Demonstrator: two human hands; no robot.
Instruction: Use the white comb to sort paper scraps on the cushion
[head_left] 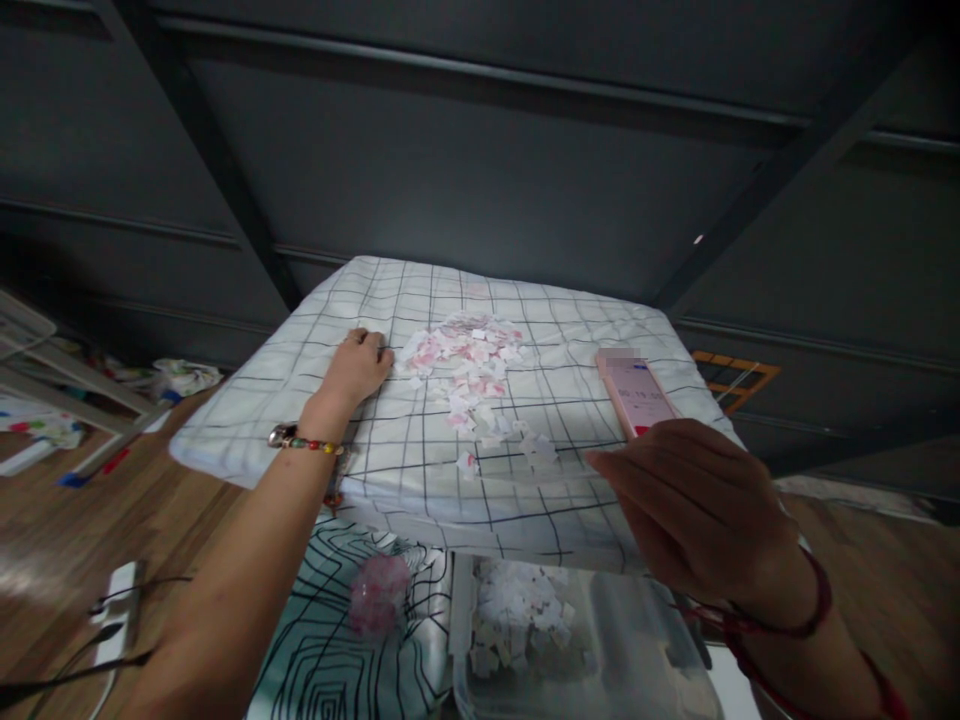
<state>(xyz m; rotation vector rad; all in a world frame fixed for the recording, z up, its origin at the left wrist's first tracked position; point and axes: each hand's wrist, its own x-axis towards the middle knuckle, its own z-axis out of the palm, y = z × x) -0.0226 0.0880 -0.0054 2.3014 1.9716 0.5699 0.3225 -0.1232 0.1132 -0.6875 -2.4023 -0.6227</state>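
My left hand (pixel 361 366) rests on a white, black-checked cloth surface (pixel 570 330), fingers loosely curled and lying down on it with nothing visible in them. Just right of it is a heap of small torn paper scraps (pixel 472 345), white and pink, with looser pieces trailing towards me. My right hand (pixel 697 500) hovers over the front right of the surface, thumb and fingers pressed together. Whether a scrap is between those fingertips is hidden. Beyond this hand lies a pink phone (pixel 636 392) with a timer on its screen, its lower end partly covered.
Below the front edge stands a clear plastic box (pixel 622 620) holding many paper scraps. Left of it, a pink see-through bundle (pixel 380 595) sits on green patterned fabric (pixel 330 640). A power strip (pixel 118 610) lies on the wooden floor. Dark panels (pixel 480 150) rise behind.
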